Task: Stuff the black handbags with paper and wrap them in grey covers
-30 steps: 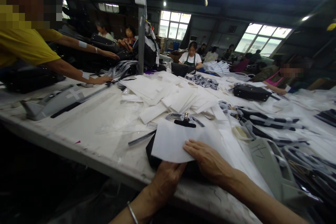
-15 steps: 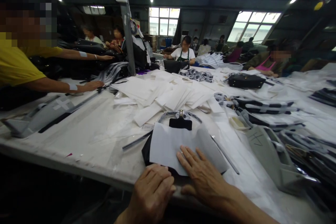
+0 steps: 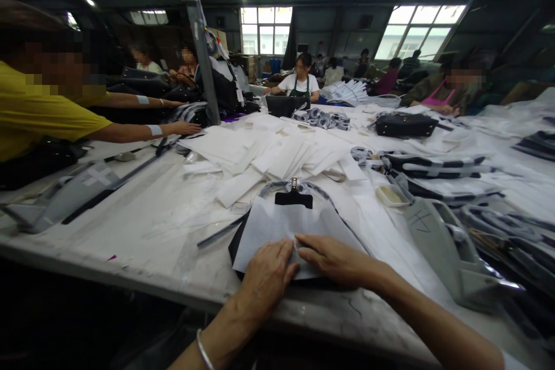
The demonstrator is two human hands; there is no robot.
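Note:
A black handbag (image 3: 235, 244) lies before me near the table's front edge. A light grey-white sheet of paper (image 3: 266, 224) covers most of its front. Above the sheet stick out a black flap (image 3: 293, 201) and a metal buckle (image 3: 295, 184), with wrapped handles (image 3: 265, 187) arching behind. My left hand (image 3: 267, 269) rests on the sheet, fingers stretched forward. From the right, my right hand (image 3: 332, 259) lies on it too, fingers extended and pointing left. Their fingertips come close together at the sheet's middle. Neither hand appears to grip anything.
White sheets (image 3: 277, 153) are heaped behind the bag. On the right stand a grey holder (image 3: 437, 243), a small tub (image 3: 390, 195) and wrapped black bag parts (image 3: 433, 165). Another grey holder (image 3: 87, 191) lies left. A co-worker in a yellow shirt (image 3: 47, 113) reaches across there.
My left hand has moved from the bag's lower edge up onto the sheet, its fingers straightening. My right hand has turned to point left. The co-worker's arm reaches farther right.

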